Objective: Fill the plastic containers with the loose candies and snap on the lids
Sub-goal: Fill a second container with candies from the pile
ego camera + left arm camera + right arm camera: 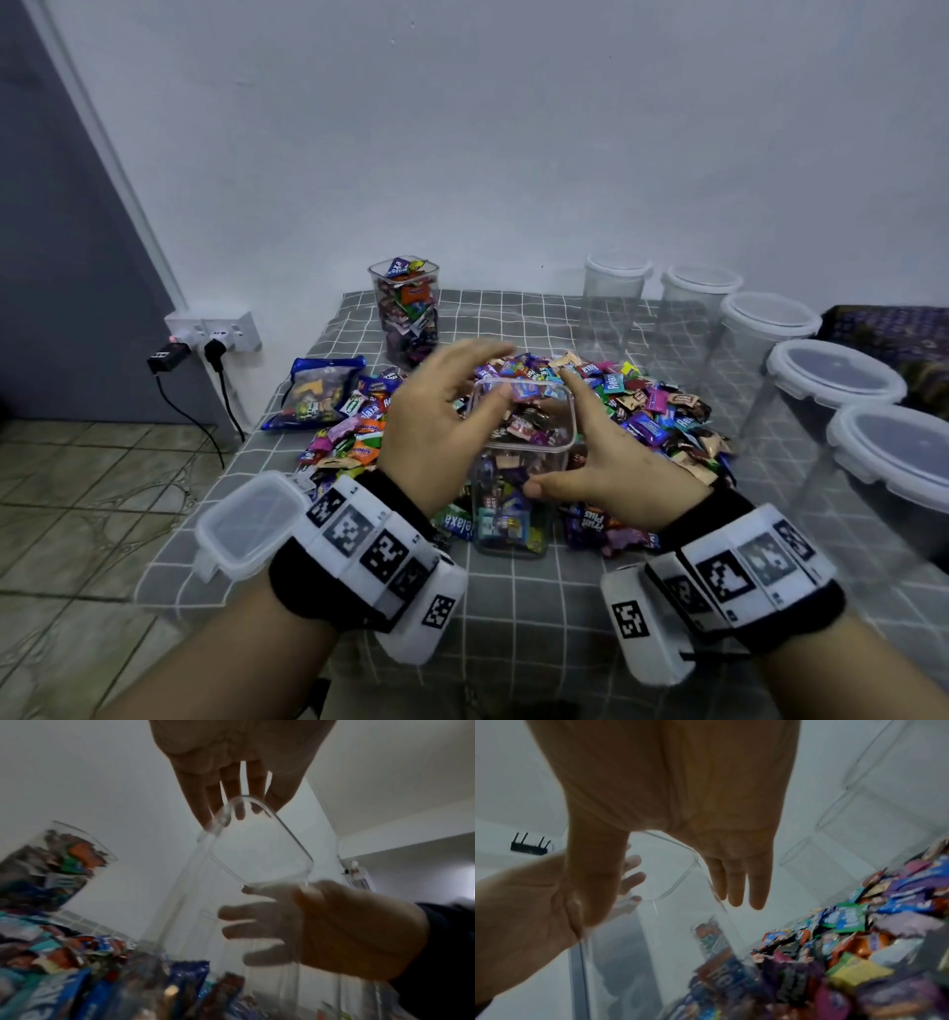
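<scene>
Near edge: bare checked tablecloth (539,611), open passage.
Centre: square container (518,462) upright, left hand (441,426) and right hand (611,462) flanking it.
Behind and beside: candy pile (642,406) crowds the container.
Right edge: lidded tubs (832,370) in a row.
Far left: filled jar (405,308), candy bag (318,390).
Front-left corner: loose lid (246,519).

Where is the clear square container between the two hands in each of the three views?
Head view: clear square container, centre, in front of the candy pile.
Left wrist view: centre, its rim under the fingertips of the left hand.
Right wrist view: left of centre, its rim corner below the right hand.
Shared landmark: the candy pile.
</scene>
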Demonstrator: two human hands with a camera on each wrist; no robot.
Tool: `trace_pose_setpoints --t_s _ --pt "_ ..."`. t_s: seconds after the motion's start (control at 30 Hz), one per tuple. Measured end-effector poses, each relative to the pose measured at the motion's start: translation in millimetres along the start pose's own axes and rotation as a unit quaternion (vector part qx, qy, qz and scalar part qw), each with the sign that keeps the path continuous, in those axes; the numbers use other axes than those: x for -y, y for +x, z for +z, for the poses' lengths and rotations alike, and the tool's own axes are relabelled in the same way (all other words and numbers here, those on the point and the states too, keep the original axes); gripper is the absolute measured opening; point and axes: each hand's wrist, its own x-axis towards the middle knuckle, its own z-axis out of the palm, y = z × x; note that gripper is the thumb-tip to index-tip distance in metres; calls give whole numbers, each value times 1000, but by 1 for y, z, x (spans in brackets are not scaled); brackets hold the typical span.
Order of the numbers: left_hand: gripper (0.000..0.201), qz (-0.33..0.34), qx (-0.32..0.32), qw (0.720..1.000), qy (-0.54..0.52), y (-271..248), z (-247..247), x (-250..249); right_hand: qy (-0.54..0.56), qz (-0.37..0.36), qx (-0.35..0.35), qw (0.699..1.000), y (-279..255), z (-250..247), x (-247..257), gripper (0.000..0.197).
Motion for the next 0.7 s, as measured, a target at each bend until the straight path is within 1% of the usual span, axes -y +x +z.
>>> trace_pose_setpoints --t_s 0.07,0.13,0.17,0.23,0.27,0.3,0.4,0.43,0.47,0.5,0.57,0.63,0.7 --pt "31 -53 -32 998 2 7 -11 9 -54 14 26 998 0 -5 -2 115" --pt "36 -131 -40 988 75 18 -26 25 -135 18 37 990 2 -12 -9 114" --pt "40 -179 -33 976 120 24 -34 36 -182 25 38 982 4 -15 -13 113" --pt "50 -273 2 946 173 32 -48 63 -264 73 26 961 6 -24 -19 105" --pt "54 -313 25 927 202 33 -53 77 -295 102 13 950 9 -28 -22 101" --pt "57 -341 56 907 241 33 -56 87 -319 129 0 939 11 -31 -24 97" --pt "65 -386 140 838 360 31 -62 104 -358 210 -38 909 18 -39 -32 90" --pt "64 -400 158 815 389 29 -64 108 -367 238 -40 898 20 -40 -36 91" --pt "60 -412 172 797 407 28 -65 110 -373 264 -39 889 21 -41 -40 92" --pt "54 -420 178 787 416 27 -65 113 -377 284 -40 881 23 -41 -45 94" --pt "44 -439 177 783 403 27 -64 118 -375 308 -36 874 24 -40 -51 96" --pt "42 -454 180 788 375 27 -61 121 -371 314 -25 873 26 -39 -51 97" --pt "42 -466 217 778 362 28 -58 121 -377 308 -12 873 28 -37 -46 93"
